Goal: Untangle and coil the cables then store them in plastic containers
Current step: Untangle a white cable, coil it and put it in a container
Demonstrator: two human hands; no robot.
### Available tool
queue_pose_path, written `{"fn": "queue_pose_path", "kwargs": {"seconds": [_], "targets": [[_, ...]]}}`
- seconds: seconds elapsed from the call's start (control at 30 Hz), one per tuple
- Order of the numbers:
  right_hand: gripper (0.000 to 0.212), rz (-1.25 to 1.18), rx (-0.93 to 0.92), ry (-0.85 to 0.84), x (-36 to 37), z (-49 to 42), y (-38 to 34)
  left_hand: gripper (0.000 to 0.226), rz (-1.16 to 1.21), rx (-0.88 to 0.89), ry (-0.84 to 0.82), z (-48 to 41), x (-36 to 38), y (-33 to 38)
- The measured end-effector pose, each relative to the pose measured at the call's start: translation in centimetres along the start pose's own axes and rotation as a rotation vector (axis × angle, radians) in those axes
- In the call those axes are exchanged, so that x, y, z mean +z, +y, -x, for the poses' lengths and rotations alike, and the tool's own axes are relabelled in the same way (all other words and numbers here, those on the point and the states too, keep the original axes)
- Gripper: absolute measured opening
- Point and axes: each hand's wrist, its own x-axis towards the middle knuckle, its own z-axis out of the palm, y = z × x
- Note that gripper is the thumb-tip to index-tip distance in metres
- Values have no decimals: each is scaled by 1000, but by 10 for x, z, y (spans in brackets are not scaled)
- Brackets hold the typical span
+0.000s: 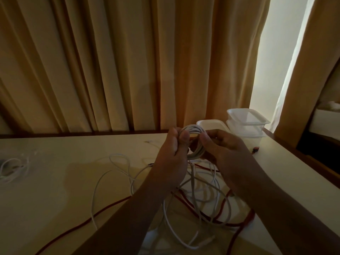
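Observation:
A small coil of white cable [195, 130] is held up above the table between both hands. My left hand [173, 153] grips its left side, thumb on top. My right hand [226, 153] pinches its right side. Loose white cable [114, 173] trails from the coil down into a tangle on the table, mixed with a red cable [239, 223]. Clear plastic containers [247, 119] are stacked at the back right, with a white container [211, 124] beside them, partly hidden behind the coil.
The cream table [46, 190] has a dark wooden rim along its right edge. Another white cable bundle [12, 168] lies at the far left. Tan curtains [110, 61] hang directly behind the table. A red plug [256, 149] lies near the containers.

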Motion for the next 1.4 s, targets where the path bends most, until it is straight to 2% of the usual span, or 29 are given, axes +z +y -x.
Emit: {"fn": "queue_pose_path", "kwargs": {"seconds": [0.1,0.27,0.43,0.53,0.7,0.73,0.87,0.93,1.0,1.1,1.27,1.33,1.4], "targets": [[21,-99,29,42,1,-2,0,36,-87,42,-20,-3,-2,-2],[22,-339,168,83,2,-3,4,36,-255,79,-87,-6,-6,-3],[30,-431,217,-88,5,-3,2,26,-288,60,-71,-8,-14,-1],[31,-342,168,-188,3,-3,-4,27,-208,24,-61,-9,-12,-1],[45,16,-17,-179,-6,2,-7,32,14,-174,-42,-3,-8,10],[45,6,-19,-188,-7,3,-8,30,38,-211,-45,-3,-7,11],[42,-327,115,-309,-9,3,-8,31,177,-310,-58,-2,-7,15],[46,-372,150,-350,-9,2,-8,33,234,-348,-63,-2,-8,16],[52,-291,155,-341,-9,3,-8,30,257,-374,-56,-1,-7,14],[59,47,66,-253,-6,6,-9,27,294,-405,-22,-2,-7,11],[26,577,-137,-191,-4,6,-7,22,357,-491,33,-2,-8,14],[13,676,-202,-191,-4,4,-5,23,380,-495,38,-1,-8,16],[14,738,-237,-166,-5,2,-3,23,411,-502,37,-1,-7,16]]}}
